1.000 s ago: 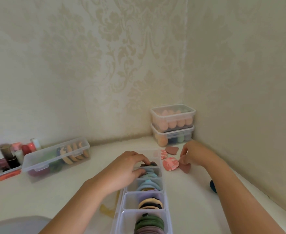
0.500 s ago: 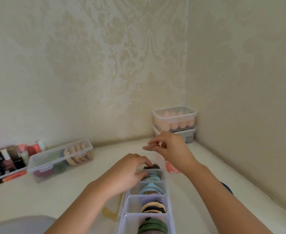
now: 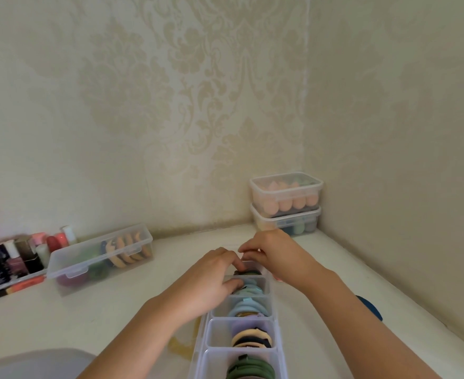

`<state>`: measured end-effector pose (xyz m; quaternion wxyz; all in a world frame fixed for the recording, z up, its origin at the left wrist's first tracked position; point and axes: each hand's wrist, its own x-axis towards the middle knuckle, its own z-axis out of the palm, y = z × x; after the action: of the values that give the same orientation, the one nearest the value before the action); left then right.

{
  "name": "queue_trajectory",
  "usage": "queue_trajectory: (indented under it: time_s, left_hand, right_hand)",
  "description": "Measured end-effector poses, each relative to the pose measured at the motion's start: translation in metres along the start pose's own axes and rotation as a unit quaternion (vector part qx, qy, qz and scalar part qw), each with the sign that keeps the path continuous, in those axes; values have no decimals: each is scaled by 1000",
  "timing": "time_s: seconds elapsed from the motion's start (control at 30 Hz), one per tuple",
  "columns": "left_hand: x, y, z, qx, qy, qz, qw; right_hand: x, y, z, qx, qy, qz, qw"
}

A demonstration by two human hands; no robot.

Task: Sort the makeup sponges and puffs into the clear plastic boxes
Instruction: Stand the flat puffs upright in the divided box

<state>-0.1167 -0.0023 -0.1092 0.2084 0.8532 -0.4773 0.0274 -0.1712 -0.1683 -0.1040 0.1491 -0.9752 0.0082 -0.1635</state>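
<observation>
A long clear divided box (image 3: 206,335) runs from the bottom edge toward my hands. Its compartments hold upright round puffs: green (image 3: 251,369), beige and black (image 3: 251,337), blue (image 3: 250,307), light blue (image 3: 250,285) and a dark one (image 3: 248,272) at the far end. My left hand (image 3: 211,277) pinches into the far compartments, thumb against the light blue puffs and forefinger by the dark puff. My right hand (image 3: 274,254) hovers over the box's far end with fingertips drawn together; whether it holds anything is hidden. A pink puff (image 3: 278,278) peeks out beside my right wrist.
Two stacked lidded boxes (image 3: 285,198) of sponges stand in the back right corner. A closed clear box (image 3: 99,258) of puffs lies at the left, beside a tray of nail polish bottles (image 3: 12,263). A dark blue puff (image 3: 370,307) lies at the right. Walls close in behind and right.
My right hand left the pink puffs on the table, rose and swung left to the far end of the divided box. My left hand stayed on the far compartments.
</observation>
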Motion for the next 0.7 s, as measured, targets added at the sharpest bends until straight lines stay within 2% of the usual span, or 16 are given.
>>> queue_trajectory:
  time_s: [0.27, 0.43, 0.57, 0.7]
  left_hand:
    - [8, -1, -3, -71, -15, -43, 996]
    - [17, 2, 2, -75, -3, -57, 996]
    - [24, 1, 10, -74, -34, -49, 995]
    - [25, -3, 12, -83, -51, -24, 995]
  right_hand:
    - [-4, 1, -3, 62, 24, 28, 997]
    - [-8, 4, -7, 132, -7, 62, 989]
    - [-8, 3, -5, 173, 16, 82, 981]
    - [-6, 11, -10, 111, 81, 105, 985]
